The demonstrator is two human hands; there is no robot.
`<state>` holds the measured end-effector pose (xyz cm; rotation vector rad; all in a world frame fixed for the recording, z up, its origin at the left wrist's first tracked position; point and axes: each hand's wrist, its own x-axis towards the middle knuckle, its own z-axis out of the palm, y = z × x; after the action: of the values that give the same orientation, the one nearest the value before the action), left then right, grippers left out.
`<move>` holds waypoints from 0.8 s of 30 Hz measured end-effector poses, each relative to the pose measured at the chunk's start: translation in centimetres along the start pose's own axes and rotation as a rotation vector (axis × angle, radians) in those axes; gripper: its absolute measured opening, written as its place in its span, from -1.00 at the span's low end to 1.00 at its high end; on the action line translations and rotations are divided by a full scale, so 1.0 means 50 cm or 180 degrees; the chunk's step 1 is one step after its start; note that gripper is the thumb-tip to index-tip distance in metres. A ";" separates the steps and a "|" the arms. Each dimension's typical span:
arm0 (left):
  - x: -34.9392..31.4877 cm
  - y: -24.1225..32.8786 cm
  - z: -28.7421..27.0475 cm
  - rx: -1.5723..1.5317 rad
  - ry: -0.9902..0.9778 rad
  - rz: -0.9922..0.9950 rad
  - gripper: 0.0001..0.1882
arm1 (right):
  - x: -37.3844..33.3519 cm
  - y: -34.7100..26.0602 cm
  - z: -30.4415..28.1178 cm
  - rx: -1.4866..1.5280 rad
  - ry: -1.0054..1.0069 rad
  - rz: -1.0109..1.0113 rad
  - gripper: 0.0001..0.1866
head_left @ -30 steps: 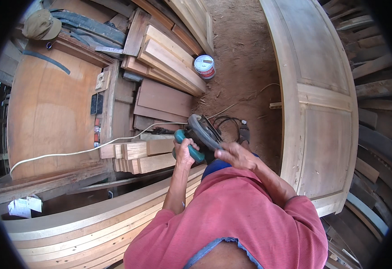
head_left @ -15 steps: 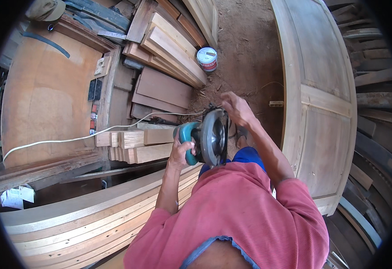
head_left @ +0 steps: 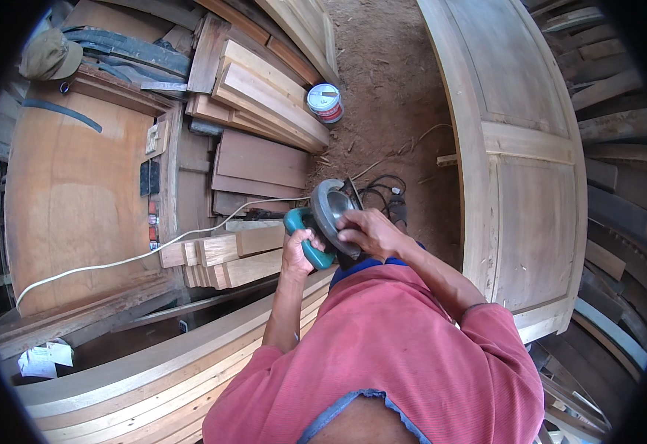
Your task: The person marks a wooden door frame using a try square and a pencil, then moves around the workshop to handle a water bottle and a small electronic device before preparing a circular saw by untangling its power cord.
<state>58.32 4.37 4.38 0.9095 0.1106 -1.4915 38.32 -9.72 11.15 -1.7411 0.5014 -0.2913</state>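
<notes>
A teal circular saw point(head_left: 318, 256) with a grey blade guard point(head_left: 326, 203) is held up in front of my waist, its round side turned toward the right. My left hand point(head_left: 296, 252) is closed around the teal handle. My right hand point(head_left: 371, 233) has its fingers bent and pressed on the inner side of the round guard, by the blade area; the fingertips are partly hidden. A black cable point(head_left: 391, 180) lies looped on the ground just beyond the saw.
Wooden panel door point(head_left: 527, 207) on the right; stacked planks point(head_left: 190, 370) at the lower left. Cut wooden blocks point(head_left: 220, 250) and brown boards point(head_left: 260, 159) lie left of the saw. A white bucket point(head_left: 325, 103) stands ahead. A pale cord point(head_left: 127, 257) crosses the left side.
My right hand has come down and back from beyond the saw onto its guard. The saw has tilted, with my left hand still on the handle. The black cable has come into view.
</notes>
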 end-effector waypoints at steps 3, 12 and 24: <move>-0.018 -0.008 0.003 0.0271 0.0084 0.0199 -0.70 | 0.089 0.007 0.000 -0.0368 0.0513 0.0075 -0.74; -0.056 -0.041 -0.029 -0.0181 0.0097 0.0187 -0.68 | 0.115 0.142 -0.078 -0.0219 0.1391 0.1000 -0.59; -0.011 -0.066 0.052 0.0729 0.0537 0.0333 -0.63 | -0.056 -0.040 0.023 0.1187 -0.0221 0.1336 -0.56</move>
<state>54.14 3.92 4.96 1.2080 0.0148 -1.3468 36.76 -7.06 13.03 -1.2454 0.6985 -0.0203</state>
